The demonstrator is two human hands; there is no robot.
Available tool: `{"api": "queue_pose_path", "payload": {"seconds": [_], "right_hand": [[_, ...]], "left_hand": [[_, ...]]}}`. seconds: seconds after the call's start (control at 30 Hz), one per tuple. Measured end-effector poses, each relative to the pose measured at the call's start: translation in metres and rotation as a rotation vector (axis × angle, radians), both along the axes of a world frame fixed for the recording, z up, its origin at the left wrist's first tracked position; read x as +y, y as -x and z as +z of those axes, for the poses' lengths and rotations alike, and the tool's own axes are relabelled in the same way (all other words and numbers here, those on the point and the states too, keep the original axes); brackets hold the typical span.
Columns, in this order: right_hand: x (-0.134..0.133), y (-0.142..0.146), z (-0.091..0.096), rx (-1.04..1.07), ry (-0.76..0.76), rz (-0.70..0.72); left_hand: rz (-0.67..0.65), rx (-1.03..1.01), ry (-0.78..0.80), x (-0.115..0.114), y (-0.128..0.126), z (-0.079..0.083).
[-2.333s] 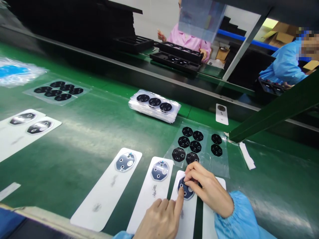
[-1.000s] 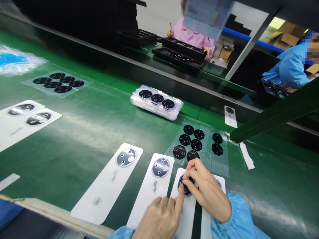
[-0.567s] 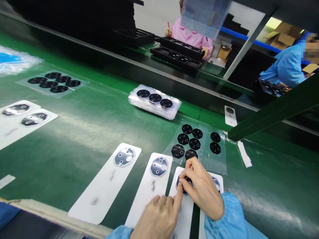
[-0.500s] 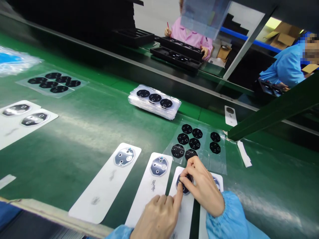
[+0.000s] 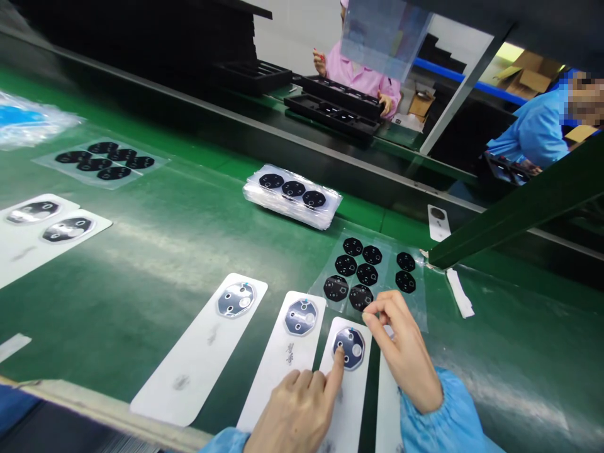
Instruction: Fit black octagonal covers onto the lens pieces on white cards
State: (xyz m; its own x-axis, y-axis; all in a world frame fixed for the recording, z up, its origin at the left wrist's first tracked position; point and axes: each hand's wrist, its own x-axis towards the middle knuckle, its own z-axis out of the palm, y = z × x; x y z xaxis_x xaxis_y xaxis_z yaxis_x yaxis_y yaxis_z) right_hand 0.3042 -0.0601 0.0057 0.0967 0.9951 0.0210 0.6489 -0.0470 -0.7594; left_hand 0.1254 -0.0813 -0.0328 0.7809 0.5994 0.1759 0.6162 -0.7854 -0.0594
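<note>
My left hand [image 5: 299, 406] rests over a white panel [image 5: 346, 402], its index finger extended and the other fingers curled under. That fingertip touches the shiny dark octagonal piece [image 5: 356, 357] at the panel's upper end. To the right, my right hand [image 5: 406, 349] is raised over the panel's upper corner, thumb and index fingertips pinched together. Whatever may be between them is too small to make out. Another white panel [image 5: 389, 409] lies partly hidden under my right hand. Left of my left hand are two similar panels, a nearer one [image 5: 278, 371] and a farther one [image 5: 198, 365], each with a dark octagonal piece.
Just beyond my right hand lies a clear sheet [image 5: 387, 302] of black octagonal stickers [image 5: 367, 274]. A stack of clear sheets [image 5: 287, 207] sits farther back; another sticker sheet [image 5: 113, 173] is at left. A green post [image 5: 519, 207] slants at right. Two co-workers sit across the bench.
My right hand has lifted off the octagonal piece and moved right, uncovering it; the piece now looks shinier. My left index finger stays on it.
</note>
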Motion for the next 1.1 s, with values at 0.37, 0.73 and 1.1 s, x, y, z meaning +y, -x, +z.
{"api": "queue_pose_path", "payload": {"seconds": [0.37,0.73,1.1], "right_hand": [[-0.025,-0.014,-0.004,0.254,0.056,-0.168],[-0.028,-0.02,-0.011,0.412,0.03,-0.3],[-0.016,-0.026,-0.015,0.53,-0.096,-0.349]], "left_hand": [[-0.093,-0.181,-0.013,0.009,0.015,0.002],[-0.147,-0.058,0.102,0.012,0.029,0.001],[-0.165,-0.108,0.132,0.013,0.027,-0.002]]}}
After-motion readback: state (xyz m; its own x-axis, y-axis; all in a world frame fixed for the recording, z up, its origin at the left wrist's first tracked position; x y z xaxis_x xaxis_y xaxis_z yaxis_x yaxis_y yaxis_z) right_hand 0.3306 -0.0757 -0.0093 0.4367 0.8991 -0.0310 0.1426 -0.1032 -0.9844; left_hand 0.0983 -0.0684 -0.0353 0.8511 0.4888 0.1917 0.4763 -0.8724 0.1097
